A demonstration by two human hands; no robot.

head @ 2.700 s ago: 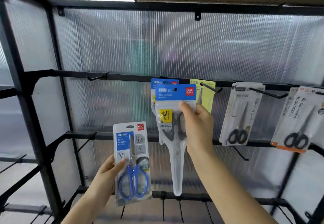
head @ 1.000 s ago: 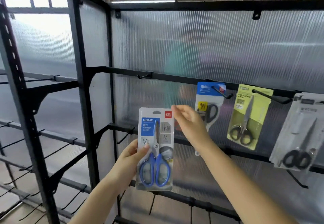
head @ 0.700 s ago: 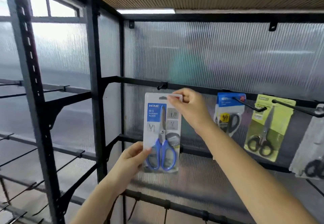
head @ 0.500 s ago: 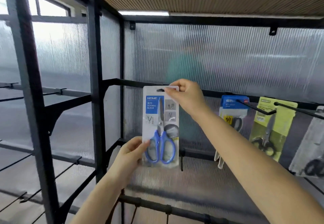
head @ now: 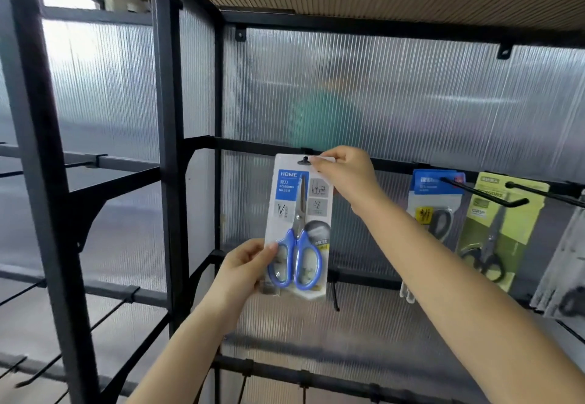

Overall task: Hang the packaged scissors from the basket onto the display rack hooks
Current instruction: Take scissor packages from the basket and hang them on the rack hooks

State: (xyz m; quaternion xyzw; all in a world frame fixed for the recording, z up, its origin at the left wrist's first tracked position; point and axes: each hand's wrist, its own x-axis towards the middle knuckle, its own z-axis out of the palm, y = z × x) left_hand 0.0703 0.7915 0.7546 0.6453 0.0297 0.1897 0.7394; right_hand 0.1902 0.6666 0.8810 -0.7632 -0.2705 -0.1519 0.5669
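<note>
**A:** Where is the pack relative to the hook?

**B:** I have the blue-handled scissors pack (head: 299, 226) upright, long axis vertical, flat against the ribbed back panel (head: 395, 96). Its hang hole at the top sits right at the tip of the empty hook (head: 304, 160) on the upper black rail (head: 247, 147). I read the dark tip as showing through the hole, but I can't tell how far it is on.

**A:** Which hand is nearer the hook?

**B:** My right hand (head: 345, 172). It pinches the top right corner of the card, thumb and forefinger closed on it, just beside the hook. My left hand (head: 243, 269) grips the lower left edge, thumb over the front near the blue handles, fingers curled behind.

**A:** So what does the next move turn on?

**B:** Pushing the top straight back along the hook, I think, while the left hand keeps the bottom from swinging. Other packs already hang to the right: a blue-topped pack (head: 433, 201) and a yellow-green pack (head: 500, 226). The basket is out of view.
</note>
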